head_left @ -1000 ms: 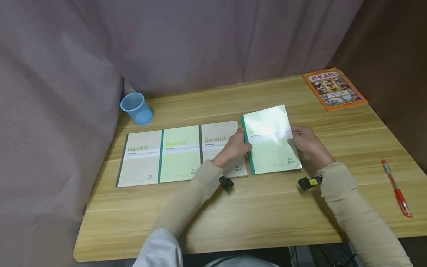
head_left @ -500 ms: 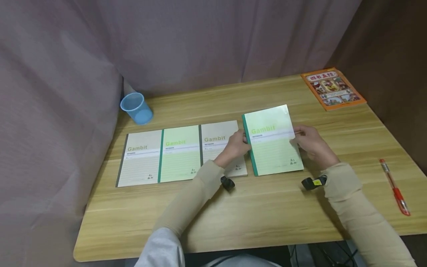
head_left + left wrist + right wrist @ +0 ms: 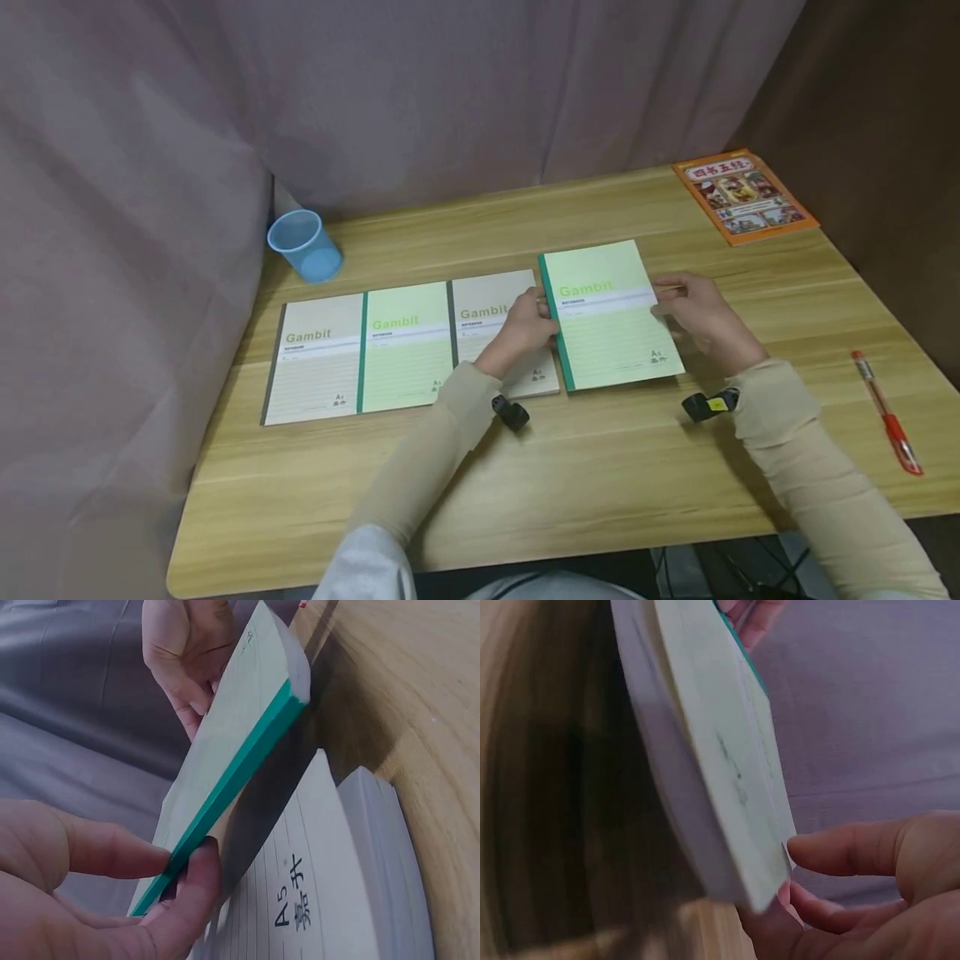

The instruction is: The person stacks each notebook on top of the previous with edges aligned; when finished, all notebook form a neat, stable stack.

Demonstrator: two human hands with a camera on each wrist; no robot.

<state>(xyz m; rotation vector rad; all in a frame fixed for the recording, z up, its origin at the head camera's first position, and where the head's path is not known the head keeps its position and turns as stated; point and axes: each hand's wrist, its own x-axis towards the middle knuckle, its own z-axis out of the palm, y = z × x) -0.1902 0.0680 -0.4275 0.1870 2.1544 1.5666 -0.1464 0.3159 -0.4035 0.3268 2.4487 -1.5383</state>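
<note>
A light green Gambit notebook with a teal spine hovers slightly above the wooden table, held between both hands. My left hand pinches its spine edge, thumb below and fingers above. My right hand grips the opposite page edge. Three more Gambit notebooks lie flat in a row to the left: beige, green and beige; the held one's spine overlaps the last one's right edge.
A blue plastic cup lies on its side at the back left by the curtain. An orange picture book sits at the back right corner. A red pen lies near the right edge.
The held green notebook has tilted flatter, losing its glare, and shifted slightly left toward the row. Both hands kept their grip on its edges.
</note>
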